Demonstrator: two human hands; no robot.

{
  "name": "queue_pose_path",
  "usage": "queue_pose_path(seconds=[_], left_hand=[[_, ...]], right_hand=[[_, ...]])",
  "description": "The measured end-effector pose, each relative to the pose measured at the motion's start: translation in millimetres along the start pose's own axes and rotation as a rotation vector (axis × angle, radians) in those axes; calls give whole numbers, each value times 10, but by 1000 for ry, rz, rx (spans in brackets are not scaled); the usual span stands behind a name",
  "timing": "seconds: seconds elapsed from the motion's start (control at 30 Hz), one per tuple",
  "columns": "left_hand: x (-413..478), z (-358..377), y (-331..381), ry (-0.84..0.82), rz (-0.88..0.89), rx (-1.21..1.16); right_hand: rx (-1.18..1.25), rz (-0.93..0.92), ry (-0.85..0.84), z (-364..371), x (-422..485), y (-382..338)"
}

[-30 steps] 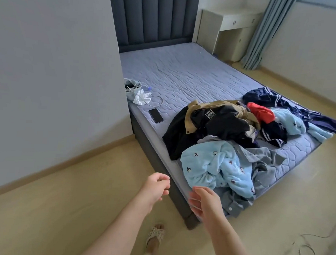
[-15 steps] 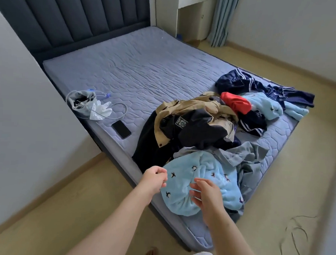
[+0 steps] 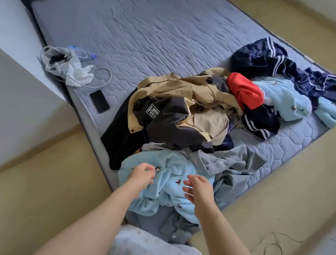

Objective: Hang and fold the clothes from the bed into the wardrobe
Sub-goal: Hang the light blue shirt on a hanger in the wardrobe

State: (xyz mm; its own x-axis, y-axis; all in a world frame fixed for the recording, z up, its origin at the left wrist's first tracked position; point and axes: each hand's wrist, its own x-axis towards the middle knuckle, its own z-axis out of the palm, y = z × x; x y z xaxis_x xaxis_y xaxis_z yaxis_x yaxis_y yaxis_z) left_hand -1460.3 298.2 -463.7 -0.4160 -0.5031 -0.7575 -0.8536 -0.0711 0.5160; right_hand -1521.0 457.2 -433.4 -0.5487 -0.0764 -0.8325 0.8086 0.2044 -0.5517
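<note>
Observation: both hands have advanced. One second ago they hung over the floor, short of the bed; half a second ago they reached the near hem of the pile; now they sit directly above the light blue fleece [image 3: 168,178].

Grip state: the left hand [image 3: 142,174] has its fingers loosely curled with nothing between them. The right hand [image 3: 199,188] is spread, fingers straight and parted, and holds nothing. I cannot tell whether either is touching the cloth yet.

Position of work: the fleece lies between and beneath the two hands, at the corner of the mattress [image 3: 148,30] nearest me. A grey-blue shirt [image 3: 229,162] runs under it and out past the right hand. Beyond the fingertips lies the tan and black jacket [image 3: 173,108]; further out and to the right are a red garment [image 3: 244,90], a navy striped garment [image 3: 262,62] and a second light blue piece [image 3: 285,101]. Well away to the left of the left hand lie a phone [image 3: 99,101] and a plastic bag [image 3: 66,65] with a cable [image 3: 105,76].

Assessment: the approach is finished and the first pick is about to begin. Nothing is lifted, so the task stands at its start. The wardrobe is out of view. Risk: the shirt is tangled beneath and may drag along with the fleece
</note>
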Motion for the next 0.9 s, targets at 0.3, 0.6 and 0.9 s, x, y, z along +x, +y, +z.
queue_pose_path(seconds=[0.3,0.6,0.9], left_hand=[[628,903,-215,130,-148,431],[1089,1065,-585,224,-259,495],[590,509,-693,169,-105,-143]], right_hand=[[-128,151,-21,-574,862,139],[-241,238,-18,-720,1140,492],[-297,182,-61,-324,856,479]])
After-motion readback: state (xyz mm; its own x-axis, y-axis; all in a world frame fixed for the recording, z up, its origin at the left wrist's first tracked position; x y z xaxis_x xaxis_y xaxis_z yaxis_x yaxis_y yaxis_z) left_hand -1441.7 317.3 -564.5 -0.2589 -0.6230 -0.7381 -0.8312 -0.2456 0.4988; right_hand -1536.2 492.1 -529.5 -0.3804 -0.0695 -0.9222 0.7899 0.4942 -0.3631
